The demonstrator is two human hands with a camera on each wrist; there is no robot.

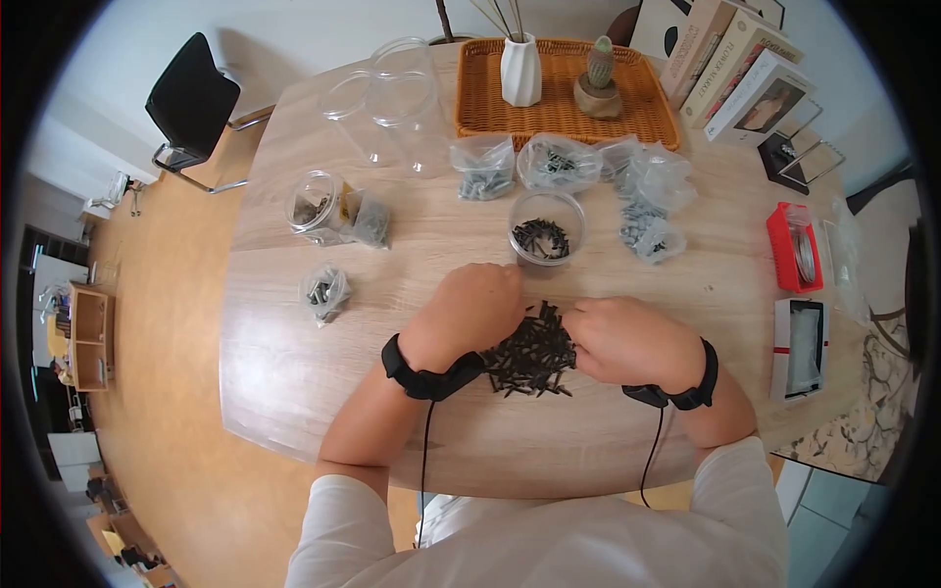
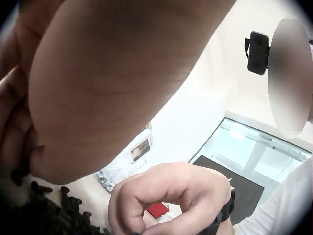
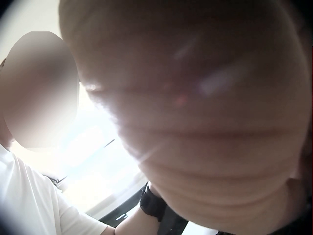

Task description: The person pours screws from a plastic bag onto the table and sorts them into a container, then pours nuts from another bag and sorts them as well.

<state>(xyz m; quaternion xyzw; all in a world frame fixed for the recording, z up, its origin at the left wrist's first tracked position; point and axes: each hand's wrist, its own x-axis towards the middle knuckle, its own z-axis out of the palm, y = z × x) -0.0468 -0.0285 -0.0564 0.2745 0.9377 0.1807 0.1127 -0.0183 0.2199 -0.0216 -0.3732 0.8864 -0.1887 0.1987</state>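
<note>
Here was my left hand (image 1: 466, 314), fingers curled in, a dark screw (image 2: 20, 175) apparently pinched at the tips; a slack grip could have dropped it! Next along, the black screw pile (image 1: 534, 358) lay heaped on the table (image 1: 274, 377) between my hands, where one careless knuckle might have scattered it. Just beyond, the open tub (image 1: 547, 204): a bump from my left hand could have tipped it. And my right hand (image 1: 637, 343), fingers bent at the pile's edge; whether they gripped anything, I couldn't tell.

Saw little thin black screws (image 1: 534, 353), a long, woven, orange-brown wicker tray (image 1: 559, 73) and a bright red plastic box (image 1: 781, 245).
</note>
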